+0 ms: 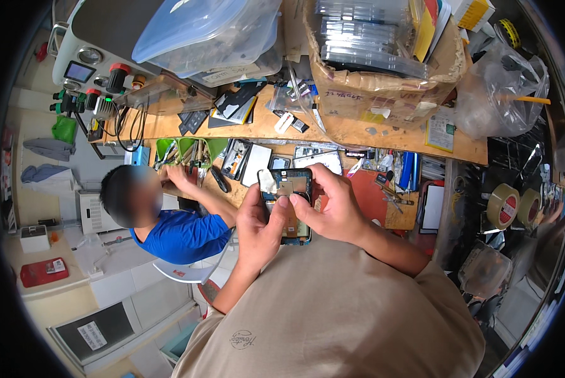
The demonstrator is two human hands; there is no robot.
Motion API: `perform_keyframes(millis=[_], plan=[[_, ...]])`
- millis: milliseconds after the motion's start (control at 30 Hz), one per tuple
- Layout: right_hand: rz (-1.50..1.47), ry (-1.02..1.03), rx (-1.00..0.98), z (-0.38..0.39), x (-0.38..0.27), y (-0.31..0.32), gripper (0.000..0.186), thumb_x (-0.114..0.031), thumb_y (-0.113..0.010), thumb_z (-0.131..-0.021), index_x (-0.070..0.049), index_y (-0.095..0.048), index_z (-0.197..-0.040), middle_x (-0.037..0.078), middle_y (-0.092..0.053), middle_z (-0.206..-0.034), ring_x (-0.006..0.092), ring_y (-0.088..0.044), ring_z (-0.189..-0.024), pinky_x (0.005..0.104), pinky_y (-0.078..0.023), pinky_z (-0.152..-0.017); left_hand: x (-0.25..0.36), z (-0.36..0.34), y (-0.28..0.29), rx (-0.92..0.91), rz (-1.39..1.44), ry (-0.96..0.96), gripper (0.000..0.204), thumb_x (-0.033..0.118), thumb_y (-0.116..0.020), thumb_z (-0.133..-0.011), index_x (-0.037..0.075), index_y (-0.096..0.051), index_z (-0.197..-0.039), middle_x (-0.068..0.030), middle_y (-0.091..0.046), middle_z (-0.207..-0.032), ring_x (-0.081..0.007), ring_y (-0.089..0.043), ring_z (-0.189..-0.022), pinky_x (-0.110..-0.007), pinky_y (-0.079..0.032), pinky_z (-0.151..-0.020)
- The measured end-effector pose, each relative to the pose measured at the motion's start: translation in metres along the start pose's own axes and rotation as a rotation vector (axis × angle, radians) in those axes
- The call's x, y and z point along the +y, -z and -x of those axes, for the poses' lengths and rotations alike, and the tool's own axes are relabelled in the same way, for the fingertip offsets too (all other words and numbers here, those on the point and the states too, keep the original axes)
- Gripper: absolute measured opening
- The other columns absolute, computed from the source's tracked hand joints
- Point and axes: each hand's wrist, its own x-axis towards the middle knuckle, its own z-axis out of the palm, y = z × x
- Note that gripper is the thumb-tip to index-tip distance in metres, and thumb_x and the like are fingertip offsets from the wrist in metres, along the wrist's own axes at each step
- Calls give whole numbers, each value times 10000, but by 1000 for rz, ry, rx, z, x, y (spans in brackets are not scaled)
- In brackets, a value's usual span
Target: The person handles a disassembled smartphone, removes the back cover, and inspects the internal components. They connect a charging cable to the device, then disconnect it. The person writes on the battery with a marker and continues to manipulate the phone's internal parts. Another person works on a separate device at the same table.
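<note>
An opened smartphone (pixel 299 184) is held upright in front of my chest, its inner boards and a metal shield plate bare. My left hand (pixel 260 225) grips its left edge, the thumb lying over the lower middle. On the other side my right hand (pixel 334 203) wraps the right edge, and its thumb presses on the inside close to the left thumb. Whatever small part may lie beneath the thumb tips is hidden. A crumpled white scrap (pixel 268 181) sits at the phone's upper left corner.
Behind the phone runs a wooden bench (pixel 383 132) with a cardboard box (pixel 373 94) and a plastic tub (pixel 216 44). Phone parts and tools lie below its shelf. A co-worker in a blue shirt (pixel 185 234) sits at the left. Tape rolls (pixel 504 206) are at the right.
</note>
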Motion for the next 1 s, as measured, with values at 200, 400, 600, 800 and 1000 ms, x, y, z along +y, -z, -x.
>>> perform_keyframes(millis=[200,400,600,800,1000], plan=[[-33,131,16,-2,3,2,305,-22,-673,-852,29,-535,-1119,95,-632,-852,127,-609,-718,304,-508,-629,0,-2,-3,7,-51,19,281,30,-623,-981,-38,-544,-1243,-68,-641,-1130,-99,-570,-1042,-248,-464,-904],[14,67,62,-2,7,-1,323,-32,-657,-855,29,-504,-1133,122,-603,-835,142,-561,-686,319,-470,-605,-2,-3,-5,-14,-179,17,317,17,-622,-971,-53,-525,-1264,-81,-628,-1152,-102,-567,-1048,-262,-469,-910],[16,-63,76,-6,13,4,336,-52,-705,-811,-6,-546,-1103,79,-596,-749,138,-549,-634,321,-480,-612,2,2,5,-142,-67,66,401,-5,-555,-983,-52,-477,-1373,-48,-611,-1185,-69,-547,-1011,-225,-442,-826],[-17,-20,49,-9,11,0,356,-53,-724,-801,14,-545,-1102,110,-653,-847,157,-599,-720,318,-510,-677,0,-1,14,-120,-36,108,263,76,-572,-1032,-25,-579,-1274,50,-592,-947,-6,-456,-792,-186,-363,-656],[19,-6,19,-6,6,-5,336,-59,-723,-832,19,-522,-1091,123,-644,-861,162,-592,-728,325,-503,-664,-10,0,16,-48,-13,81,133,41,-609,-1012,-14,-610,-1133,48,-613,-917,-3,-475,-783,-181,-377,-659]])
